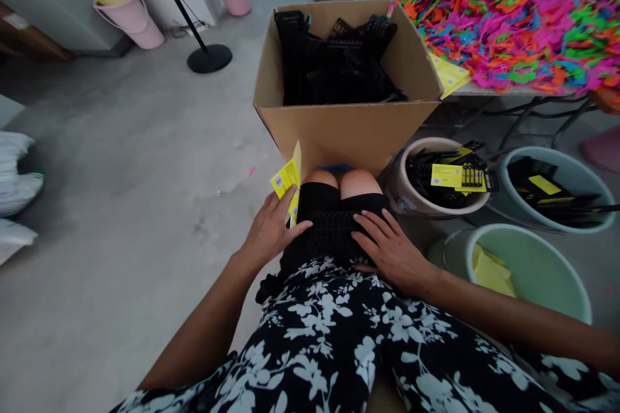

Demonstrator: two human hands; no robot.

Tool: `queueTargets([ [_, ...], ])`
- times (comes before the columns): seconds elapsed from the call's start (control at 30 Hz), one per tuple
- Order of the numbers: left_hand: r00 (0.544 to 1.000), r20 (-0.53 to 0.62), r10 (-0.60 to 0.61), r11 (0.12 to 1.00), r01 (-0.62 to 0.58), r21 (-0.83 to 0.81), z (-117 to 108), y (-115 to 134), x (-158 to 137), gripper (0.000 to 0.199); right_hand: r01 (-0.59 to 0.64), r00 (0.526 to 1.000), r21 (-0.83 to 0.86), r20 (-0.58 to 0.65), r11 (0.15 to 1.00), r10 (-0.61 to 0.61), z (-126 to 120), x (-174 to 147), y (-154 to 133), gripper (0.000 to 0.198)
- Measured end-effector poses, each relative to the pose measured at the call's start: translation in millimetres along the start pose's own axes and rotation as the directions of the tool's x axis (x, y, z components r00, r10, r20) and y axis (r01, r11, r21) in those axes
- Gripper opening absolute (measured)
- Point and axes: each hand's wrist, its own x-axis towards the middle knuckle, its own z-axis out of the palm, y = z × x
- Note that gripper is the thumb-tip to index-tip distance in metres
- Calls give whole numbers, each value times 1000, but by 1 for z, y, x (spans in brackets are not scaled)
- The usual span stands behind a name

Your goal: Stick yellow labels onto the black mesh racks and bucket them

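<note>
A folded yellow printed card [287, 179] stands at the left edge of a black plastic grid piece [332, 224] on my lap. My left hand [272, 227] is closed on the card, its fingers behind it and its thumb reaching onto the black piece. Fingers outstretched, my right hand [387, 248] lies over the right side of that piece. Against my dark shorts, the black piece's outline is hard to make out.
Ahead is a cardboard box [346, 129] of black plastic pieces. At right are a beige bucket [400, 190] and a blue bucket [508, 171] with carded black pieces, and a green bucket [547, 271] with yellow cards. Colourful plastic pieces [504, 19] cover a table.
</note>
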Motion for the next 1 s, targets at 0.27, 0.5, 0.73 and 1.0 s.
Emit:
queueTargets([
  [0.27,995,104,-4,994,15,-105,3,3,5,98,13,999,15,34,1000,-13,-3,20,10,102],
  [0.5,911,-250,-327,827,148,-543,-35,-2,16,44,-12,995,163,-92,987,27,-11,18,14,85],
  [0.73,891,-181,-417,229,-90,-969,-54,30,43,80,-29,817,578,-456,815,353,-79,78,8,55],
  [1.0,971,200,-131,-69,193,-979,-56,40,55,93,6,730,967,-178,253,660,-89,131,26,92],
])
